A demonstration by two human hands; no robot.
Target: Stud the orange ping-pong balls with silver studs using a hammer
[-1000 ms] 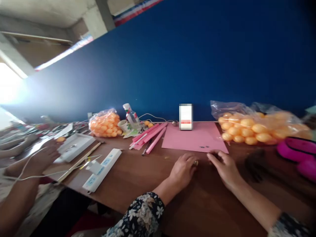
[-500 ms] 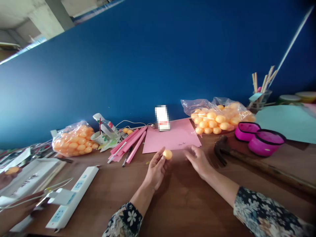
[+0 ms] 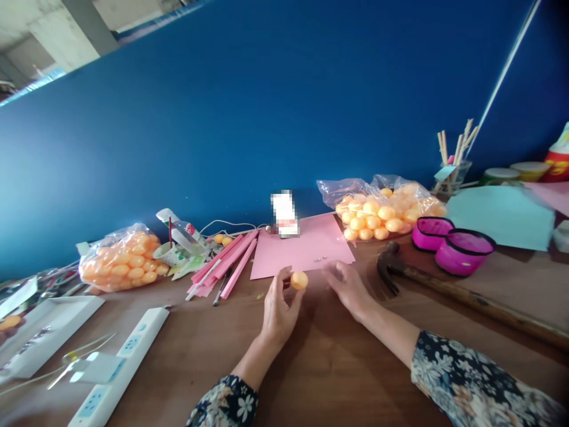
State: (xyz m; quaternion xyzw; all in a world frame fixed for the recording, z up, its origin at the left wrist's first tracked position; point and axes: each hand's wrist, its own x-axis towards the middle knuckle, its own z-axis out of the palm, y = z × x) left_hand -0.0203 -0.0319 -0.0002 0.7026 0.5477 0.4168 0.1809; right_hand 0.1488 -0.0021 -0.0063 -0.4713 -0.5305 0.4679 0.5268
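Note:
My left hand [image 3: 281,308] grips a small yellow-orange ball [image 3: 299,280] between thumb and fingers, just in front of the pink paper sheet [image 3: 284,255]. To its right, my right hand [image 3: 349,290] is held with fingers stretched apart and nothing visible in them; the fingertips are blurred. A few tiny shiny bits [image 3: 319,259] lie on the sheet close to the right fingertips, too small to name.
Bags of similar balls stand left [image 3: 120,261] and right [image 3: 377,213]. A hammer [image 3: 448,290] and magenta rings [image 3: 464,252] lie at right. Pink strips [image 3: 226,261], a power strip [image 3: 120,367] and a white tray [image 3: 66,320] are at left. Another person's fingers [image 3: 5,332] hold an orange ball.
The view has shifted slightly to the right. The fingers of my left hand have altered their grip round the ball. The other person's nearer hand at lower left has gone out of view.

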